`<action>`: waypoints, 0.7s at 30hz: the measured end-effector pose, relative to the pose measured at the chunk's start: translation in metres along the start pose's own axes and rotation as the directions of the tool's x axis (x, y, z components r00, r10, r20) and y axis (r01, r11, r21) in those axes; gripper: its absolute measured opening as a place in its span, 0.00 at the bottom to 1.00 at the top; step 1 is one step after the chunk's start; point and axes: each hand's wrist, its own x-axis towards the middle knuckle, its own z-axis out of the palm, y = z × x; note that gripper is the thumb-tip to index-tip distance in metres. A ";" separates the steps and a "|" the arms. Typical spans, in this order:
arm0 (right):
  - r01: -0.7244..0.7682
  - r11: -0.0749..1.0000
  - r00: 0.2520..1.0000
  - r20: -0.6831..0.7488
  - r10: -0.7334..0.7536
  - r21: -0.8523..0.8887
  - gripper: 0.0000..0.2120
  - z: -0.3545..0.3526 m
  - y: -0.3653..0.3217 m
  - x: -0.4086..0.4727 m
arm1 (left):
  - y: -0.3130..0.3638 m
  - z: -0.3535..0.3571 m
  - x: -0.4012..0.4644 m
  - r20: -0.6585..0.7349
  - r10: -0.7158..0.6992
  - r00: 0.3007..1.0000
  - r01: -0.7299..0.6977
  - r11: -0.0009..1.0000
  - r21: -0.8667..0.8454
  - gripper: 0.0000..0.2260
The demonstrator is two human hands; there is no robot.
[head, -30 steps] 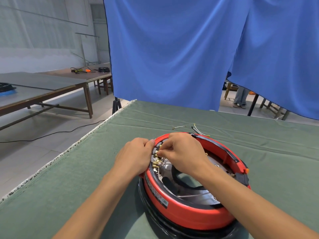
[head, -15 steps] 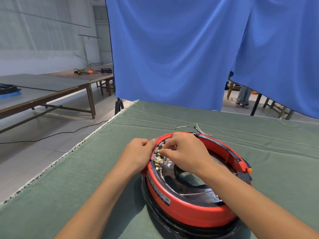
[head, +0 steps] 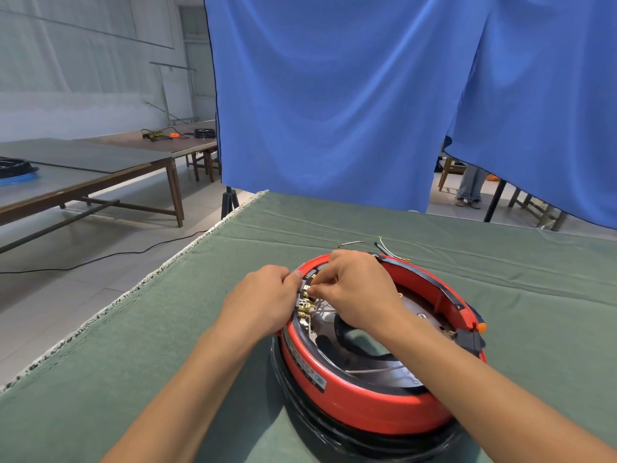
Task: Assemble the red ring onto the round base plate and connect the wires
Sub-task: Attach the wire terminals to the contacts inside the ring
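- Sitting on the black round base plate (head: 334, 432) is the red ring (head: 360, 412), and both rest on the green cloth of the surface (head: 167, 345).
- Left hand (head: 263, 302) is on the ring's far left edge. Its grip is curled tight, with the thumb pressing the red rim. I cannot tell if it pinches anything more.
- Right hand (head: 360, 292) reaches over the ring from the right side. Its grip is pressed together, thumb and first finger pinching something small at the ring's inner left wall.
- Right below that pinch, a row of little gold wire ends (head: 305, 307) sticks out from the ring's inner wall, between the two hands.
- Thin wires (head: 367, 370) run across the shiny metal inside the ring.
- A black strip (head: 430, 279) lies along the top of the ring's far right edge.
- A small black block with an orange knob (head: 480, 327) sits on the ring's right side.
- Loose bits of wire (head: 387, 248) lie on the cloth just behind the ring.
- Farther behind the ring hangs a big blue curtain (head: 334, 95).
- Far off to the ring's left stand long brown tables (head: 100, 172) on a pale floor.
- A black cord (head: 100, 259) trails across that floor.
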 end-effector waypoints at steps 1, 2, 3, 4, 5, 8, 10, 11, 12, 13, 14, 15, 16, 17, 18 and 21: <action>0.000 1.000 1.000 -0.004 0.000 0.003 0.04 0.000 0.000 0.000 | -0.001 0.000 0.000 0.006 -0.001 1.000 0.001 1.000 -0.014 0.21; -0.003 1.000 1.000 -0.003 0.003 0.013 0.04 0.000 0.000 -0.001 | -0.001 0.000 0.001 0.011 -0.004 1.000 0.004 1.000 -0.026 0.21; -0.005 1.000 1.000 0.002 0.005 0.023 0.04 0.000 0.001 -0.001 | -0.002 0.000 0.001 0.016 -0.007 1.000 0.008 0.999 -0.035 0.21; -0.006 1.000 1.000 0.010 0.006 0.029 0.05 0.000 0.002 -0.001 | -0.002 0.000 0.000 0.019 -0.012 1.000 0.012 0.999 -0.041 0.21; -0.005 1.000 1.000 0.018 0.004 0.030 0.05 0.000 0.003 -0.001 | -0.002 0.001 0.000 0.020 -0.017 1.000 0.018 0.999 -0.042 0.21; -0.011 1.000 1.000 0.021 0.011 0.019 0.06 -0.001 0.003 0.000 | -0.001 0.001 0.000 0.010 -0.014 1.000 0.014 1.000 -0.016 0.20; -0.026 1.000 1.000 0.016 0.025 0.011 0.06 -0.001 0.003 0.001 | 0.000 0.000 0.000 0.007 -0.010 1.000 0.010 1.000 -0.012 0.20; -0.029 1.000 0.999 0.016 0.029 0.011 0.06 0.000 0.002 0.001 | 0.000 0.000 0.000 0.011 -0.012 1.000 0.012 1.000 -0.015 0.20; -0.029 0.999 0.999 0.019 0.029 0.015 0.06 0.000 0.002 0.001 | 0.000 -0.001 0.000 0.017 -0.017 1.000 0.017 1.000 -0.014 0.20; -0.028 0.999 0.999 0.024 0.028 0.021 0.06 0.000 0.003 0.001 | 0.000 -0.001 -0.001 0.022 -0.025 0.999 0.025 1.000 -0.004 0.19; -0.029 0.999 0.999 0.031 0.028 0.024 0.06 0.000 0.003 0.000 | 0.001 -0.001 -0.002 0.022 -0.034 0.999 0.034 0.999 0.018 0.19; -0.029 0.999 0.999 0.035 0.028 0.024 0.06 -0.001 0.004 -0.001 | 0.001 -0.001 -0.003 0.017 -0.042 0.999 0.041 0.998 0.047 0.19; -0.028 0.999 0.999 0.035 0.027 0.025 0.06 -0.002 0.004 -0.001 | 0.001 -0.001 -0.004 0.012 -0.047 0.999 0.046 0.996 0.070 0.19; -0.025 0.999 0.999 0.029 0.024 0.028 0.06 -0.004 0.005 -0.002 | 0.002 0.000 -0.004 0.009 -0.049 0.999 0.048 0.996 0.078 0.19; -0.021 0.999 1.000 0.016 0.020 0.038 0.06 -0.005 0.005 -0.003 | 0.002 0.000 -0.004 0.009 -0.049 0.999 0.048 0.996 0.073 0.19; 0.008 0.996 1.000 -0.014 -0.007 0.084 0.04 -0.010 0.004 -0.007 | 0.003 0.000 -0.002 -0.002 -0.046 0.999 0.046 0.998 0.046 0.19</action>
